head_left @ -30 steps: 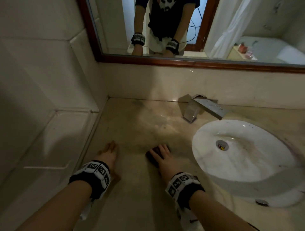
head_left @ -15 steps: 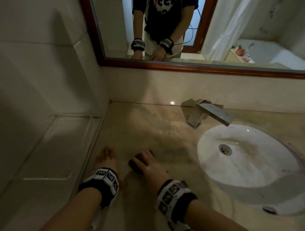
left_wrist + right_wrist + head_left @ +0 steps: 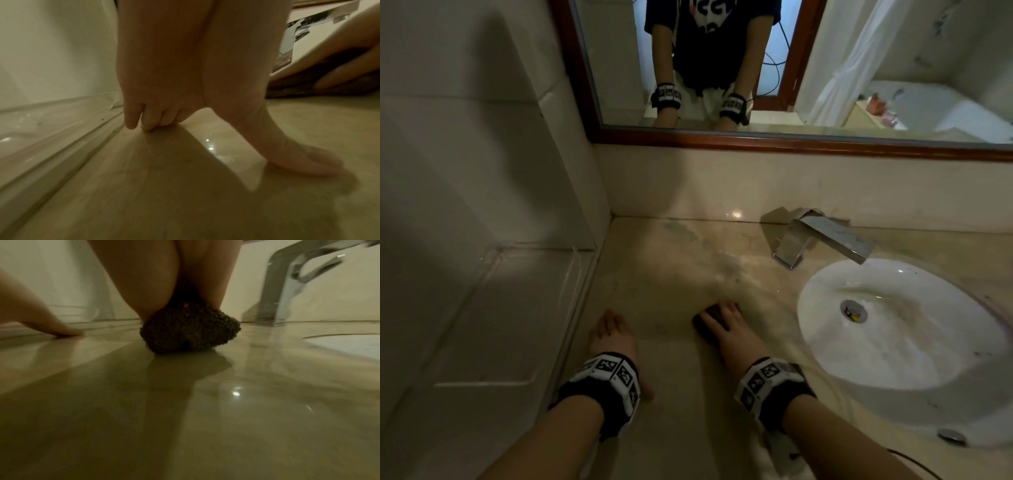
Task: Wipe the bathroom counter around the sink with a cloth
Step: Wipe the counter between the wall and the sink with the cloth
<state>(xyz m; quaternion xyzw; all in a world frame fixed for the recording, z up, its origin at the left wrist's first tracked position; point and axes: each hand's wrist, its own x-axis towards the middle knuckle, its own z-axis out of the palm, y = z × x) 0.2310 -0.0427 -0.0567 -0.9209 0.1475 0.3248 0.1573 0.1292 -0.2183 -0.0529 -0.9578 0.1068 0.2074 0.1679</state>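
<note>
A dark, nubbly cloth (image 3: 703,324) lies bunched on the beige marble counter (image 3: 671,270), left of the white oval sink (image 3: 900,359). My right hand (image 3: 724,323) grips it, fingers over the top and thumb along its side. The right wrist view shows the cloth (image 3: 189,334) pressed to the counter under my palm. My left hand (image 3: 610,329) rests on the counter near the left wall. In the left wrist view its fingertips (image 3: 133,125) touch the counter with the thumb spread wide, holding nothing. The cloth (image 3: 304,88) shows at the right there.
A chrome faucet (image 3: 822,240) stands behind the sink, its spout over the basin. A tiled wall and a low glossy ledge (image 3: 493,308) close off the left side. A wood-framed mirror (image 3: 756,142) hangs above the backsplash. The counter's surface shines wet in streaks.
My right hand slid the cloth left toward my left hand, then back right and a little farther from me. My left hand has stayed planted.
</note>
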